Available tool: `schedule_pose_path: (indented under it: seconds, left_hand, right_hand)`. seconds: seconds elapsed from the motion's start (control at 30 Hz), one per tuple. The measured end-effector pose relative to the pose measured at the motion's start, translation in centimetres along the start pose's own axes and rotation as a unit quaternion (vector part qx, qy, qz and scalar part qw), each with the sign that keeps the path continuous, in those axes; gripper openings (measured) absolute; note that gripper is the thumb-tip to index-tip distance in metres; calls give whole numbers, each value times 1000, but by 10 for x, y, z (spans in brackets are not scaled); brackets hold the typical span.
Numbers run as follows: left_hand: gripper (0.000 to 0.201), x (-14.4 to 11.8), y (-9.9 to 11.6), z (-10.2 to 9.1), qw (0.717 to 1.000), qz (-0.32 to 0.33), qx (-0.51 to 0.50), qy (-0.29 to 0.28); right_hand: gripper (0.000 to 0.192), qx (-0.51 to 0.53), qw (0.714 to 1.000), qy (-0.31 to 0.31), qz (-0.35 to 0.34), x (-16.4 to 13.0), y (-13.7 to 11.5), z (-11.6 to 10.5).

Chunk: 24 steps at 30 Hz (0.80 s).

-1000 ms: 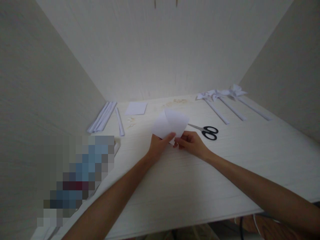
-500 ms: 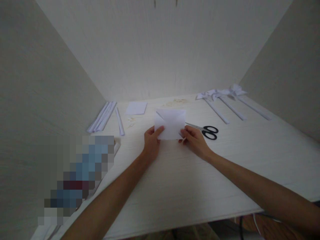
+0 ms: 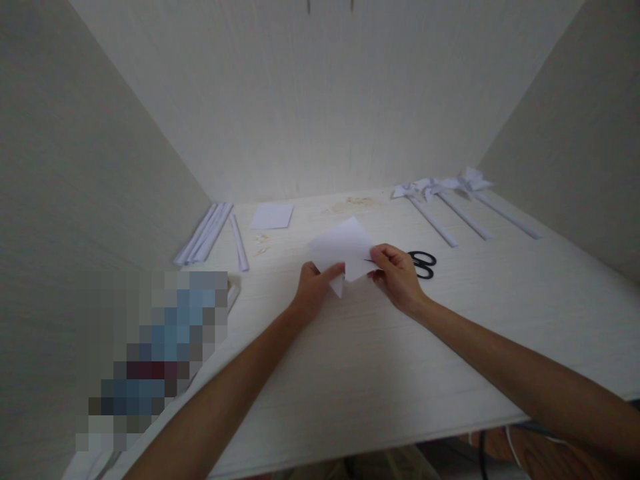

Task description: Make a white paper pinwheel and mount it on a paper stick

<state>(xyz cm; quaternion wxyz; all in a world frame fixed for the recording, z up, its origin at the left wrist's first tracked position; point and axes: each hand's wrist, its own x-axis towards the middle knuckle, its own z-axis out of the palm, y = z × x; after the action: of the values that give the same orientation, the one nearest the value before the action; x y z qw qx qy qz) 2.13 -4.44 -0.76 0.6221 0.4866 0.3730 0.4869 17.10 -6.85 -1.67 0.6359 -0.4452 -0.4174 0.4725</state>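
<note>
Nearest is the front edge of a pale, faintly grained table (image 3: 350, 380); at left a pixelated patch of blue, grey and dark red hides whatever lies there. Over the middle of the table, between both hands, is a matte white, folded piece of plain paper (image 3: 343, 243). Its outline is angular: one blunt corner points away toward the back wall, another runs out leftward, and a small triangular tip hangs toward the near edge beneath the left thumb. A notch parts that tip from the flap on the right, and a thin dark slit by the right hand shows the layers standing slightly apart. The surface looks smooth and blank.

The left hand (image 3: 314, 287) pinches the near left part, thumb laid flat on top, its fingers mostly hidden below. The right hand (image 3: 397, 275) grips the right corner between thumb and bent fingers. Just beside it are the black oval handles of a pair of scissors (image 3: 425, 265), the blades hidden behind the hand.

Farther left lie a single slim white paper roll (image 3: 239, 243), a bundle of similar white rolls (image 3: 206, 235) and a flat white paper square (image 3: 273, 216). Small beige bits (image 3: 359, 201) lie scattered near the back wall (image 3: 335, 100). At far right are three white paper stems with folded, petal-like tops (image 3: 453, 217).
</note>
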Motion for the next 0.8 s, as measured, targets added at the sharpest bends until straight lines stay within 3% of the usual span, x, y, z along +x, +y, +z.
schedule_pose_path:
  seconds: [0.13,0.27,0.4,0.53,0.8]
  left_hand:
    - [19,2,-2,-1,1000,6,3,25]
    - [16,1,2,0,997,35,25,57]
    - [17,0,4,1,1000,27,-1,15]
    - [17,0,6,3,998,35,-49,8]
    - [28,3,-1,-2,996,65,35,48]
  right_hand:
    - [22,60,998,3,28,-1,-5,3]
    - [29,56,989,-99,99,-6,-9,9]
    - [26,-17,978,-174,110,-10,-8,11]
    - [28,-35,977,-182,106,-11,-6,11]
    - [25,-36,971,-207,113,-11,-10,12]
